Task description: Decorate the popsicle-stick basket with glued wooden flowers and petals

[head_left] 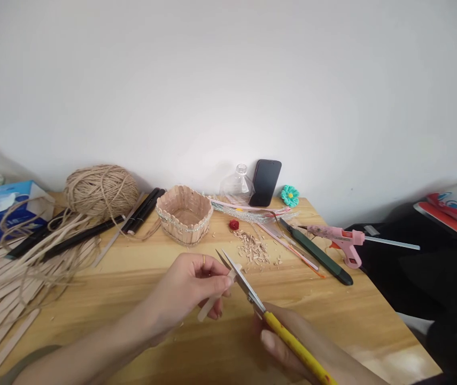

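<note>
Between the thumb and fingers of my left hand [198, 286] is a wooden craft stick [209, 308], its lower end jutting out below the fingers. My right hand [288, 339] is closed around the yellow handle of a pair of scissors [248, 287]. The slightly parted blades meet the stick's upper end, just past my left fingertips. Beyond my left hand stands a small basket [184, 214] built of craft sticks, with a silvery trim around it. A heap of wood clippings [254, 247] lies behind the blades, beside a small red rose [233, 224].
At left are loose craft sticks [1, 310], a twine ball [102, 191], black markers [142, 211] and a blue tissue box [7, 214]. A phone [265, 183] leans against the wall near a teal flower [289, 195]. A green-handled knife [320, 256] and pink glue gun [344, 239] lie right.
</note>
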The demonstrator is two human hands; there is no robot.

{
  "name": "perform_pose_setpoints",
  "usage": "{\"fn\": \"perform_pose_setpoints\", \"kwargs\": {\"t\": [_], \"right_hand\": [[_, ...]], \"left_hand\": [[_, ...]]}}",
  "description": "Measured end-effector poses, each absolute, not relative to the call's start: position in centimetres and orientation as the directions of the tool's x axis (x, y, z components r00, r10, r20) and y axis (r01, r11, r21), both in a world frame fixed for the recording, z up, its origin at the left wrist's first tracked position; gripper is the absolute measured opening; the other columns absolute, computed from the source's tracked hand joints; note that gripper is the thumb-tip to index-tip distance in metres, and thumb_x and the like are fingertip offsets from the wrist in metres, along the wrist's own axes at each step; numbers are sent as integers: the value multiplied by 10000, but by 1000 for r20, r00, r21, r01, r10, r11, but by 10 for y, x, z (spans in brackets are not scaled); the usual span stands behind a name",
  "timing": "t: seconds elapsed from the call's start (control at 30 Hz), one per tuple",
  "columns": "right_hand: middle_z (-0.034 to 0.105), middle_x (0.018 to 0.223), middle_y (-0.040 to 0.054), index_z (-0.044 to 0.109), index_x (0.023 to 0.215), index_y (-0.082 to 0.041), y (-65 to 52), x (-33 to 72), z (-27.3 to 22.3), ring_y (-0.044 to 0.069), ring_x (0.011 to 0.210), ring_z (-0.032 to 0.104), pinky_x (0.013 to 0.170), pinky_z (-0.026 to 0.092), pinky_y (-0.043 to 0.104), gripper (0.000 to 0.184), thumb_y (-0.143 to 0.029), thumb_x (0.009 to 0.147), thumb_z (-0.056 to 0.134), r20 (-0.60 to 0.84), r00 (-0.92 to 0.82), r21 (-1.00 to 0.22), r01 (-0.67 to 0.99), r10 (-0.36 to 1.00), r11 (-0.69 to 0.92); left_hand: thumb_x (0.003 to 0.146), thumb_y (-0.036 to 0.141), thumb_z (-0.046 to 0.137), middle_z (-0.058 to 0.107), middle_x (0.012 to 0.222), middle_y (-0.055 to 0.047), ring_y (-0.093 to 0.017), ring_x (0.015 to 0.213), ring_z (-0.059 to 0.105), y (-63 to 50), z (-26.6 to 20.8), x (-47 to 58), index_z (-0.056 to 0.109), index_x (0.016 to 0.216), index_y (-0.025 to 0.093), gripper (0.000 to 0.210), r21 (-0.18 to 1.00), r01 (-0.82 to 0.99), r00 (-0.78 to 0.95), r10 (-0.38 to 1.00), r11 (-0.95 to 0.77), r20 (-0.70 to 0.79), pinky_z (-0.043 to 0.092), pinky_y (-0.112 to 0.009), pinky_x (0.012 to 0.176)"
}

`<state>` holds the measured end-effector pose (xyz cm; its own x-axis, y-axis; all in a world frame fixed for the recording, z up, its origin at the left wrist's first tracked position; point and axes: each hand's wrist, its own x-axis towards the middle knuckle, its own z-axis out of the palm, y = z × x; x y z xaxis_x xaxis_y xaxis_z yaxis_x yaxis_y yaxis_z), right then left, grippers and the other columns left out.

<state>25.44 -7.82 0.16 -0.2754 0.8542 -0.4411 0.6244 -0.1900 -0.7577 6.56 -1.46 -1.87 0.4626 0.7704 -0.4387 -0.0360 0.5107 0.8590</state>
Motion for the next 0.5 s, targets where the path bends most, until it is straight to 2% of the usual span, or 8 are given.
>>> {"fn": "perform_pose_setpoints", "kwargs": {"t": [0.07,0.17,0.33,0.5], "right_hand": [[423,585,-21,453,668,-200,-77,255,0,113,523,394,452,339,215,625,-809,708,320,-487,-306,-762,607,818,-226],[409,482,-34,403,581,-200,-74,258,-2,80,405,367,372,268,198,581,-741,777,325,-573,-317,-719,636,756,-278],[377,386,-31,374,468,-196,-67,255,-1,65,317,362,320,230,186,556,-564,880,318,-682,-295,-625,711,669,-323],[344,326,-42,358,413,-200,-60,246,0,66,273,356,292,207,178,431,-289,832,410,-768,-167,-506,750,619,-426]], "left_hand": [[663,268,653,556,517,50,-77,429,522,-17,-23,68,568,649,137,158,844,-20,463,753,537,-468,423,-217,458],[672,281,646,564,549,42,-76,444,523,-19,-34,72,552,647,133,177,820,9,448,731,572,-515,414,-217,465],[686,298,628,548,519,37,-85,456,509,-20,-46,76,543,634,136,191,809,34,421,726,586,-543,393,-222,476],[660,300,641,553,536,33,-87,456,505,-16,-55,73,545,628,134,194,795,55,398,717,604,-572,379,-222,475]]}}
